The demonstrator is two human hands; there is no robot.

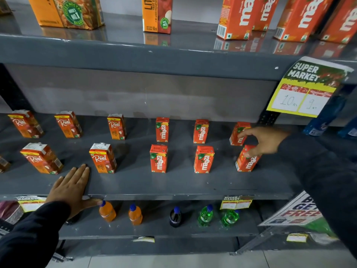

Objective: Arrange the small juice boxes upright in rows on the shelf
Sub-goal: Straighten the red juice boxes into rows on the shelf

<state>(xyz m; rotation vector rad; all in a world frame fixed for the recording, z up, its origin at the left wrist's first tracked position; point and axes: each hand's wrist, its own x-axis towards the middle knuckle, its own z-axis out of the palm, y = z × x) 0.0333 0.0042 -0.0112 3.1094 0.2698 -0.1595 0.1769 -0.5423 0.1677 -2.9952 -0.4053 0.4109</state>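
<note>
The right hand [264, 141], fingers spread, rests on the front small orange cardboard Maaza juice box [247, 158] near the grey metal shelf's [173, 182] right end, apparently straightening it. Next: release gently. The left hand [70, 187] lies flat and empty on the front edge.

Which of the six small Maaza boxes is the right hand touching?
The front-row Maaza box at the far right. The right hand rests its fingers on that box's top; the other five stand untouched.
</note>
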